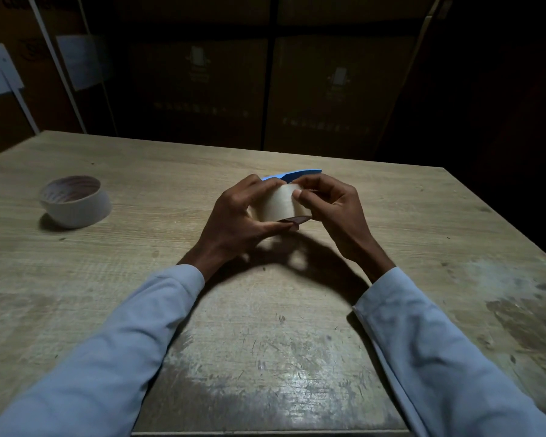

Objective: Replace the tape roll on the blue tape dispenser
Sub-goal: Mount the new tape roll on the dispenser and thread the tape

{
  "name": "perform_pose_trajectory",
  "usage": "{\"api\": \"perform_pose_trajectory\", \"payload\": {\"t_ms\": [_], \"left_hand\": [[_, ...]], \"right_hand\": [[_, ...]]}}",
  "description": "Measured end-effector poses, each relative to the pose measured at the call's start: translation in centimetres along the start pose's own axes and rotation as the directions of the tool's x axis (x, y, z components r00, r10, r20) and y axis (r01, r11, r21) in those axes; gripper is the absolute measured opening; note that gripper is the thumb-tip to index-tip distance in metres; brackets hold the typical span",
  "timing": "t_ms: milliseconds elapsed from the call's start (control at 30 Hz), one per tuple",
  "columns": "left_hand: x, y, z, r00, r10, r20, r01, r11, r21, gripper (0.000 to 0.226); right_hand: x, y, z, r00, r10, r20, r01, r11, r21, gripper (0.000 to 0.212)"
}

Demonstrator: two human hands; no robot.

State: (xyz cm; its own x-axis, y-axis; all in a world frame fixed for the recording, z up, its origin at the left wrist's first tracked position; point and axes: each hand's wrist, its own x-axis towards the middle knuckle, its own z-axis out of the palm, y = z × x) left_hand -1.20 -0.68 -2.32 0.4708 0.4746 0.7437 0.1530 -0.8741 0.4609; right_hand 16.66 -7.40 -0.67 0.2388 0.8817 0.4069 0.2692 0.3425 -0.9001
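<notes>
the person holds a roll of clear tape [281,205] above the middle of the wooden table [423,222], both hands wrapped round it. the left hand [234,216] cups the roll from its left side, fingers curled over the top and the thumb stretched along the underside, closed firmly on the roll. the right hand [331,203] grips it from the right, its thumb [298,194] pressed flat on the curved outer face of the tape and its fingers folded behind. a blue tape dispenser [292,175] shows as a thin blue edge just behind the roll and the fingertips; most of it is hidden by the hands, so whether the roll sits on it cannot be told. a dark reddish piece [293,219] pokes out under the roll by the left thumb. well apart to the left, an empty tape core [74,201] lies on the table, tilted. light blue sleeves [123,342] cover both forearms. stacked cardboard boxes [265,89] stand in the dark behind the table.
</notes>
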Motion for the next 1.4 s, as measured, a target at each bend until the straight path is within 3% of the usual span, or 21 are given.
{"api": "perform_pose_trajectory", "payload": {"t_ms": [200, 767, 1100, 1267, 1400], "left_hand": [[-0.1, -0.8, -0.1, 0.998, 0.051, 0.026, -0.054, 0.991, 0.124, 0.068], [-0.1, -1.5, -0.4, 0.995, 0.059, 0.082, -0.068, 0.992, 0.111, 0.067], [-0.3, -1.2, -0.2, 0.992, 0.069, 0.110, -0.083, 0.989, 0.125, 0.068], [-0.3, -1.4, -0.4, 0.999, 0.041, 0.032, -0.044, 0.993, 0.108, 0.065], [-0.4, -1.4, -0.2, 0.996, 0.054, 0.067, -0.062, 0.990, 0.129, 0.065]], "right_hand": [[0.0, 0.2, 0.3, 0.988, -0.151, -0.032, 0.142, 0.970, -0.196, 0.019], [0.0, -0.7, -0.1, 0.996, -0.084, -0.040, 0.076, 0.985, -0.157, 0.012], [0.2, 0.1, 0.2, 0.962, -0.262, -0.077, 0.219, 0.909, -0.354, 0.022], [-0.2, -0.3, 0.8, 0.980, -0.184, -0.075, 0.161, 0.957, -0.243, 0.013], [0.0, 0.1, 0.7, 0.977, -0.192, -0.089, 0.166, 0.956, -0.243, 0.004]]}}
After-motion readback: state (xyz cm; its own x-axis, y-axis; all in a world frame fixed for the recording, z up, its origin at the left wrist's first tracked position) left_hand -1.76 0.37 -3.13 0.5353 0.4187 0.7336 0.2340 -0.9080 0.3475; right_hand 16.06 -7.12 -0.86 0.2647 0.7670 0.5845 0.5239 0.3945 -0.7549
